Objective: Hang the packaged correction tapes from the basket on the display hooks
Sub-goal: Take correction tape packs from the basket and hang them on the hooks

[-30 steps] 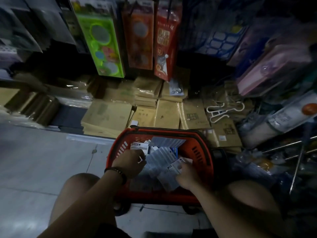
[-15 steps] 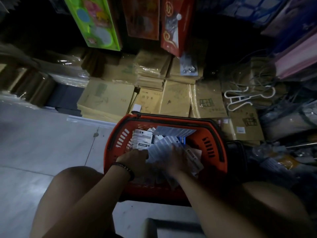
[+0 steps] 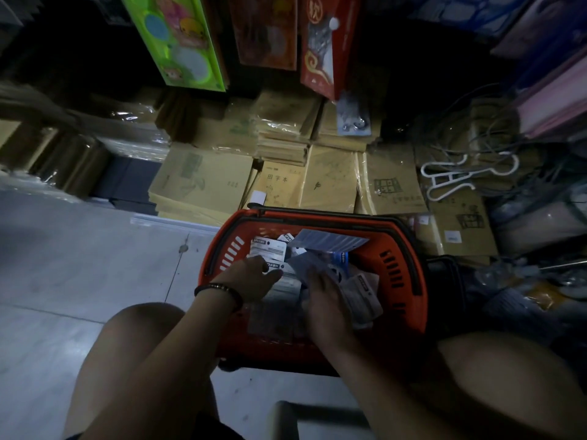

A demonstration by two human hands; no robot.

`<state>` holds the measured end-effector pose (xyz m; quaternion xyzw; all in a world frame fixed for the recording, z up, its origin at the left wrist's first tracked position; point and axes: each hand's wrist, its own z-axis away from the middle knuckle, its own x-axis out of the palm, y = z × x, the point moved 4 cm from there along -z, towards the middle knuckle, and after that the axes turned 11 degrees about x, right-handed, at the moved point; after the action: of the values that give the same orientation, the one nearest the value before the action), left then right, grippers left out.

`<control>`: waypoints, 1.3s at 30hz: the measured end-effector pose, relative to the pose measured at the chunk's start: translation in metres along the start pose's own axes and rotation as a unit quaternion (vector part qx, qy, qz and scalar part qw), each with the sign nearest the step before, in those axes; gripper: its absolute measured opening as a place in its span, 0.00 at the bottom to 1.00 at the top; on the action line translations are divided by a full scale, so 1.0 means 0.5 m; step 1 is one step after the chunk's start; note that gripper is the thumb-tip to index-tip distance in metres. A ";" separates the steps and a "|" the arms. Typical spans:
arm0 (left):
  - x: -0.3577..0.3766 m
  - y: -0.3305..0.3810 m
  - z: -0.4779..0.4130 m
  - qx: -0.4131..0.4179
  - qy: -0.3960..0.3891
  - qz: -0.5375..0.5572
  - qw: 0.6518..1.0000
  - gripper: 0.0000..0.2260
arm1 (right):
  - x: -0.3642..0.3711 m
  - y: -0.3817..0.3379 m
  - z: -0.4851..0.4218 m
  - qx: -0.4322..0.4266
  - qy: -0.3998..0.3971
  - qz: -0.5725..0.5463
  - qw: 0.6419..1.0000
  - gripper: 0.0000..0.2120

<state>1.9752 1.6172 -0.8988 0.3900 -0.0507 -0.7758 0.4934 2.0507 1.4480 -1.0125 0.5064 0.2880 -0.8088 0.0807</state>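
A red-orange basket [image 3: 394, 271] stands on the floor between my knees. Several white and blue correction tape packets [image 3: 268, 249] lie piled inside it. My left hand [image 3: 251, 277], with a dark bead bracelet on the wrist, reaches in from the left, its fingers stretched onto a packet. My right hand [image 3: 324, 296] lies flat on the pile in the middle, fingers pointing away from me, and a grey packet [image 3: 362, 293] sticks out beside it. A thin metal hook rod [image 3: 562, 265] shows dimly at the far right.
Stacks of brown wrapped exercise books [image 3: 203, 182] fill the low shelf behind the basket. Green [image 3: 178, 39] and red [image 3: 320, 49] packets hang above. A white hanger [image 3: 451, 176] and tangled wires lie at the right. Grey floor tiles [image 3: 79, 265] spread left; a stool edge [image 3: 301, 417] sits below.
The camera has tilted down and closer to the basket. Both hands have gone deeper into the pile, and my right hand has shifted left to lie flat on the packets.
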 end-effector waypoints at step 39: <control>-0.075 -0.027 0.063 0.074 0.204 0.254 0.942 0.11 | -0.024 0.066 -0.095 0.283 -0.007 -0.419 0.863 0.18</control>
<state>1.9525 1.6447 -0.8624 0.5494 -0.1041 -0.5223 0.6438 2.1069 1.4452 -1.0300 0.3329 0.2309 -0.8168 -0.4107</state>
